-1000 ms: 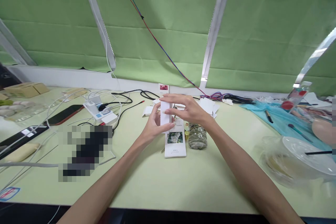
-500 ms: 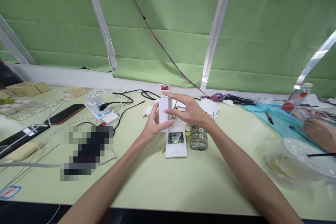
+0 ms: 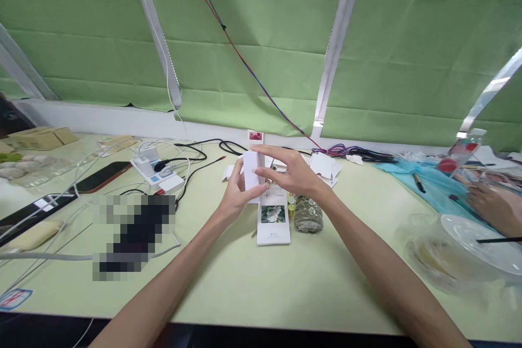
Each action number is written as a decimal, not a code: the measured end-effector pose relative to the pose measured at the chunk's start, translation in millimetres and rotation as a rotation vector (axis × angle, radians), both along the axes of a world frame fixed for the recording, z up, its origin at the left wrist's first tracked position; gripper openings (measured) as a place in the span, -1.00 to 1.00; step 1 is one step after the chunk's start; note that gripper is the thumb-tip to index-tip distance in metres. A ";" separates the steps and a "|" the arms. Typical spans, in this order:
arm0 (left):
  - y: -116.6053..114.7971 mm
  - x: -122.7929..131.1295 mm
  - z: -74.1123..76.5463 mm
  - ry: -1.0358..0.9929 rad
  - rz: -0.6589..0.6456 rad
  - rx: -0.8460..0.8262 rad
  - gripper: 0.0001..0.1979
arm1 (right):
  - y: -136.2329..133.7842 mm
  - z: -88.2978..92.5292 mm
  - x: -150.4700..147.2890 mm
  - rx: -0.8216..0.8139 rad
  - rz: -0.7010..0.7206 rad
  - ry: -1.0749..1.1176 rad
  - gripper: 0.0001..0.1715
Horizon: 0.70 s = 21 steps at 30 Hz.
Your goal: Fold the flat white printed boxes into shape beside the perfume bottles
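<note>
We can read no words or numbers; the dark print on the flower-pictured box (image 3: 273,232) is too small. Well left of that box, a blue-edged sticker (image 3: 15,299) on the table (image 3: 310,283) bears crossing red strokes.

Over a pale green table (image 3: 285,283), I see the left hand (image 3: 234,198) holding a white carton (image 3: 250,166) while the right hand (image 3: 299,171) spreads across its edge. A flower-printed box (image 3: 274,234) lies in front, beside a clear jar (image 3: 308,218). Another person's hand (image 3: 489,204) shows at far right; green blinds (image 3: 253,5) hang behind.
</note>
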<state>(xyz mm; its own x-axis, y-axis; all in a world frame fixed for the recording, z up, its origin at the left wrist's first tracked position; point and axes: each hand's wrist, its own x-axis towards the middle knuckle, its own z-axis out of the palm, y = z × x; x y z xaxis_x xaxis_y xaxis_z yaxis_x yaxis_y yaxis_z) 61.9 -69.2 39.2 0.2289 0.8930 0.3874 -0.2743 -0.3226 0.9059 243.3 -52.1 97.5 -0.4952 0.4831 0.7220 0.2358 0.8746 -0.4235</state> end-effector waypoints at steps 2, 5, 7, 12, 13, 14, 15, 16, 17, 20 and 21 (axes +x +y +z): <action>0.4 -0.5 -0.3 0.003 0.004 0.011 -0.24 | 0.0 -0.4 -0.8 0.009 0.001 0.006 -0.51; 1.2 -0.9 -0.9 0.013 0.016 0.030 -0.25 | 0.0 -1.7 -2.7 0.016 0.000 0.025 -0.52; 1.6 -1.0 -1.1 0.024 0.024 0.040 -0.24 | -0.1 -2.5 -4.1 0.017 -0.004 0.041 -0.53; 1.1 -0.9 -0.6 0.051 0.040 0.074 -0.24 | -0.8 -3.4 -6.7 0.017 -0.003 0.074 -0.53; 1.0 -0.9 -0.5 0.057 0.041 0.079 -0.25 | -0.9 -3.5 -7.0 0.012 -0.003 0.075 -0.53; 1.0 -0.8 -0.6 0.063 0.042 0.083 -0.25 | -1.1 -3.7 -7.2 0.006 -0.005 0.074 -0.53; 1.1 -0.8 -0.7 0.067 0.042 0.087 -0.24 | -1.1 -3.9 -7.5 0.000 -0.008 0.073 -0.53; 1.1 -0.9 -0.9 0.069 0.041 0.090 -0.24 | -1.2 -4.2 -7.7 -0.006 -0.012 0.072 -0.53; 1.2 -1.0 -1.1 0.071 0.040 0.093 -0.23 | -1.3 -4.4 -7.9 -0.014 -0.014 0.071 -0.52; 1.2 -1.2 -1.6 0.072 0.041 0.098 -0.23 | -1.6 -4.8 -8.5 -0.047 -0.018 0.076 -0.50; 1.1 -1.2 -1.6 0.074 0.041 0.100 -0.23 | -1.7 -4.8 -8.7 -0.057 -0.015 0.078 -0.50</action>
